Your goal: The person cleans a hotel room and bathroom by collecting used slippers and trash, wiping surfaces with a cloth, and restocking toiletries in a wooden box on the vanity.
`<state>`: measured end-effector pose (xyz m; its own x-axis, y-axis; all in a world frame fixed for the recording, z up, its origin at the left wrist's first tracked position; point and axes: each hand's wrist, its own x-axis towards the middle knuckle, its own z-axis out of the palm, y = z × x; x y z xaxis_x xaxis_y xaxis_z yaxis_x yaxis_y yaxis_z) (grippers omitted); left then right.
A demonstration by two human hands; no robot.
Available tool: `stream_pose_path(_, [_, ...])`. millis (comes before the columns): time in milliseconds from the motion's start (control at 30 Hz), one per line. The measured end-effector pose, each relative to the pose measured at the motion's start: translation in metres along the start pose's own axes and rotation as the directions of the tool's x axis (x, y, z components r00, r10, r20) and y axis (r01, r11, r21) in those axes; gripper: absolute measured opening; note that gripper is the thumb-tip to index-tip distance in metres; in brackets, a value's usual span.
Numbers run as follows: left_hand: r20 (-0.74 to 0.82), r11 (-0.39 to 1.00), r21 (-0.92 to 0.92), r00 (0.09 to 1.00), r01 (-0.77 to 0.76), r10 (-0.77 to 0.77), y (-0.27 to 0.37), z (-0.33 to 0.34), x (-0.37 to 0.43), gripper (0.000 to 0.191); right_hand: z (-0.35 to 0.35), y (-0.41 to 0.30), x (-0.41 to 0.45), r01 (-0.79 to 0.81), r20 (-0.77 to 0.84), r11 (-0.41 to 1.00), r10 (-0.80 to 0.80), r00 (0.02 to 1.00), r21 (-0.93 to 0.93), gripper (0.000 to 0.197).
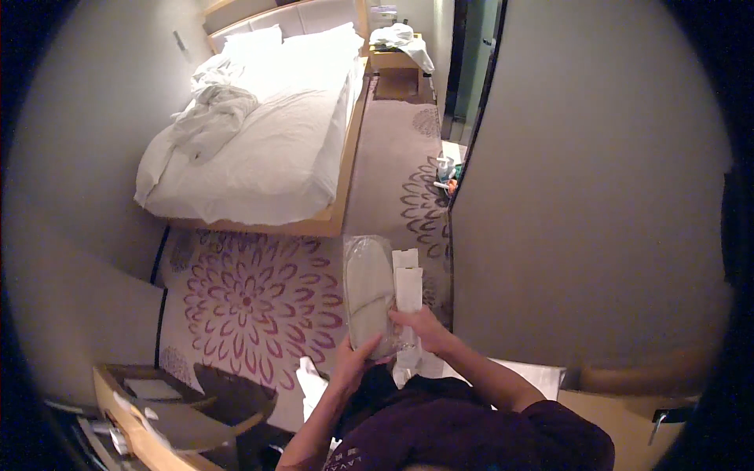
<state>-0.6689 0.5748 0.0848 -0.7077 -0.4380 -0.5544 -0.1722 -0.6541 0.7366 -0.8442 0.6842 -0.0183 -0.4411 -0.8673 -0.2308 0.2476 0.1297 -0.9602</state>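
A pale disposable slipper (369, 277) in a clear plastic wrapper is held upright in front of my body. My left hand (354, 360) grips its lower left end, thumb across the front. Against the slipper's right side, my right hand (419, 327) holds slim white packets (409, 288), one overlapping another. The fingers behind the slipper and packets are hidden. White cloth or paper (311, 380) shows beside my left forearm, partly covered by it.
A bed (265, 147) with rumpled white bedding stands ahead, beside a nightstand (397, 59) bearing white cloth. Cleaning items (449, 173) sit by the doorway on the right. Patterned carpet (247, 300) covers the floor. A wooden desk (177, 412) and a dark chair (227, 391) are lower left.
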Motion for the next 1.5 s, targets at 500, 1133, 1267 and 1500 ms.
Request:
stream_pose_path(500, [0.24, 0.984, -0.115, 0.965, 0.14, -0.109, 0.241, -0.067, 0.395, 0.06, -0.052, -0.092, 0.402, -0.222, -0.389, 0.884, 0.391, 0.834, 0.411, 0.021])
stream_pose_path(1133, [0.273, 0.956, -0.038, 0.924, 0.29, -0.269, 0.508, 0.059, 0.909, 0.038, -0.297, -0.14, 0.778, 0.013, -0.402, 0.545, 0.603, 0.689, 0.839, 0.013])
stream_pose_path(1267, [0.208, 0.947, 0.125, 0.926, 0.295, -0.316, 0.539, 0.074, 1.044, 0.025, -0.372, -0.159, 0.885, 0.04, -0.307, 0.397, 0.64, 0.704, 0.917, 0.011])
stream_pose_path(1500, [0.13, 0.951, 0.061, 0.942, 0.303, -0.308, 0.622, 0.163, 1.227, 0.026, -0.481, -0.218, 0.997, 0.092, -0.469, 0.56, 0.582, 0.664, 0.824, 0.014])
